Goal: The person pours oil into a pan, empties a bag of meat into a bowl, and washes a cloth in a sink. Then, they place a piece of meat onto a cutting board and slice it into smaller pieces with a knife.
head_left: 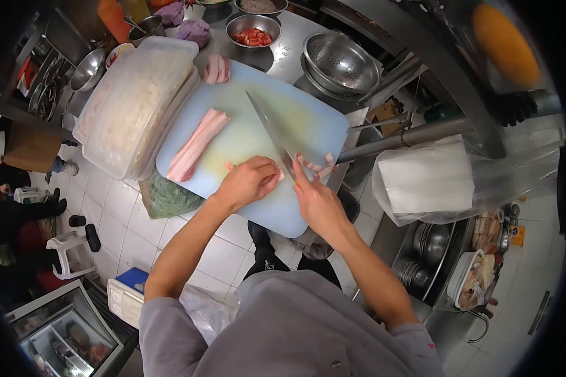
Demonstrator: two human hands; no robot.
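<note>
On a pale blue cutting board [239, 81], my right hand [316, 200] is closed round the handle of a large knife [268, 123], its blade pointing up and left. My left hand [250, 182] has its fingers curled together on a small piece of pale pink meat [281, 173], just left of the blade. Cut strips of meat [322, 166] lie right of the knife. A long slab of layered meat [198, 144] rests at the board's left, and a smaller piece [217, 69] sits at its top edge.
Lidded plastic containers [132, 103] are stacked left of the board. Behind it stand a bowl of chopped red food [253, 36] and a metal colander [341, 61]. Metal bars and a plastic bag [424, 182] are at the right. A seated person [12, 207] is far left.
</note>
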